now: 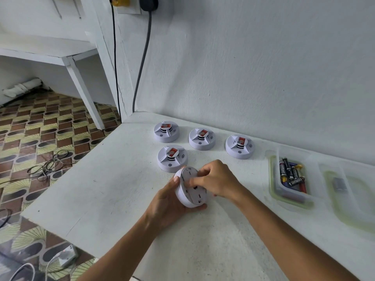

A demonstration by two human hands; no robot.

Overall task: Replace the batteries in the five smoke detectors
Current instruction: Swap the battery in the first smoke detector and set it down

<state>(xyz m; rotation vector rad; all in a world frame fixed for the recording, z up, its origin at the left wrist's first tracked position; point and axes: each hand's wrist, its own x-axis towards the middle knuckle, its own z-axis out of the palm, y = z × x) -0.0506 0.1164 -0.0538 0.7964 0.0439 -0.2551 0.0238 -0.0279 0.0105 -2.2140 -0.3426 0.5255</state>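
Cradled one detector back-up in left hand above table; right hand fingers pinched its back plate. Beyond, four detectors sat upright. Right: two tubs, one with several batteries.

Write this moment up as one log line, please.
left hand: cradles flipped detector | right hand: fingers on its back | four detectors: untouched on table | batteries: in container
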